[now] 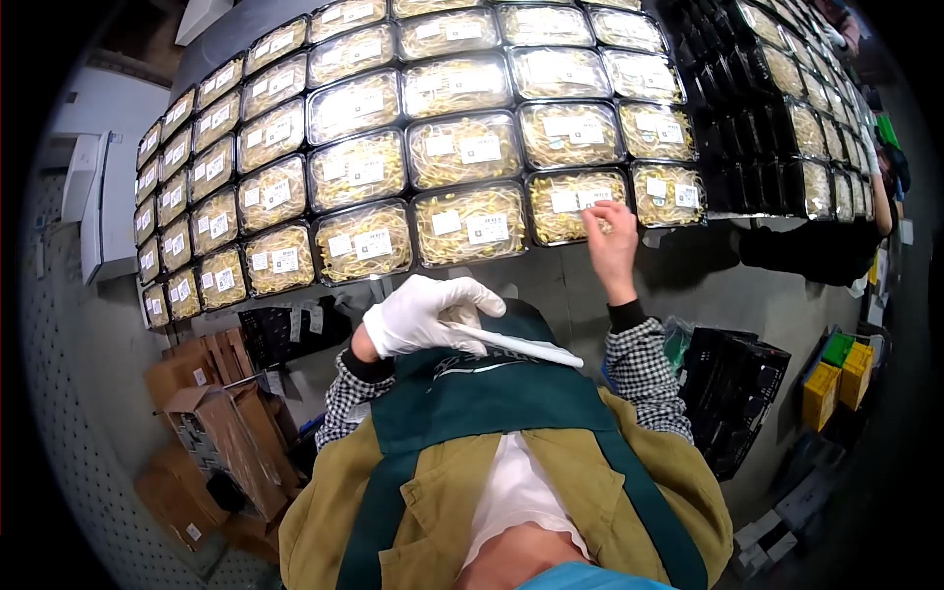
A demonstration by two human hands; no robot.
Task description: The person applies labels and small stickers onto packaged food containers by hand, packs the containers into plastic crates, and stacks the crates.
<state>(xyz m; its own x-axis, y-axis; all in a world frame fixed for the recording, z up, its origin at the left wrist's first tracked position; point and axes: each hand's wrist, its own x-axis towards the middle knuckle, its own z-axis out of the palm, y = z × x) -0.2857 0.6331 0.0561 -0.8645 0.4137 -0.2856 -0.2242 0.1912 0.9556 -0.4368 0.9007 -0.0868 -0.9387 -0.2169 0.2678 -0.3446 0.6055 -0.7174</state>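
My left hand (433, 317), in a white glove, is closed in front of the apron around a thin, long white item (536, 349). It looks like a roll or strip seen edge-on, and its exact kind cannot be made out. My bare right hand (614, 246) reaches over the front row, its bent fingers slightly apart at the printed label on a clear-lidded black tray of bean sprouts (551, 224). Left of it lies another labelled bean sprout tray (470, 224). On the right is a further one (671, 194). Both carry white labels on their lids.
Several rows of labelled sprout trays cover the table. Tall stacks of trays (811, 133) stand at the right, with another person's arm (881, 202) beside them. Cardboard boxes (231, 442) sit lower left, black crates (733, 393) and yellow crates (836, 383) lower right.
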